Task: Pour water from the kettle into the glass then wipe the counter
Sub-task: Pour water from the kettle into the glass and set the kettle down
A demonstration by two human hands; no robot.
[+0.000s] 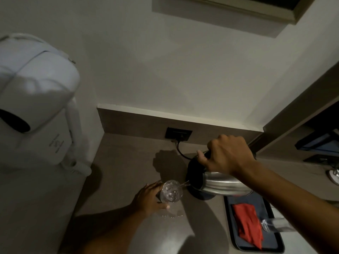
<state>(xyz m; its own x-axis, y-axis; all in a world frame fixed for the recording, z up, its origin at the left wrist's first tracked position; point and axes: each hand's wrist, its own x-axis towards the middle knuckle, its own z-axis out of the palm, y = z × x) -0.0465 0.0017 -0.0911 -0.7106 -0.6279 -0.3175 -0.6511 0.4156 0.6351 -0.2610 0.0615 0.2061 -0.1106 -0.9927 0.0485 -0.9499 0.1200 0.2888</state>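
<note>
Pouring in progress, items as I am seeing them from the head camera:

Right hand [228, 154]: I am seeing it wrapped tight around the black handle of the stainless-steel kettle [222, 183], fingers curled shut on it, thumb lying along the near side. The kettle is tipping over to the left, lifted off the black base [199, 194] that is sitting under it on the counter [128, 162].

Water stream [183, 184]: a thin clear run is leaving the spout and falling into the glass [171, 192].

Glass: it is standing upright on the counter just left of the kettle base, already holding some water with bubbles showing.

Left hand [149, 199]: it is cupping the glass from the left, fingers spread round the far side and thumb lying across the near side, touching the wall of the glass.

Tray [230, 213]: a dark rectangular tray is lying on the counter right of the glass, under my right forearm. A red cloth [247, 224] is lying crumpled in it, and a second clear glass [273, 225] is lying on its side, touching the cloth's right edge.

Wall socket [178, 133]: it is sitting in the low back panel behind the kettle, with a black cord [180, 153] running down toward the base.

White appliance [34, 99]: it is standing at the far left, well apart from the glass
</note>
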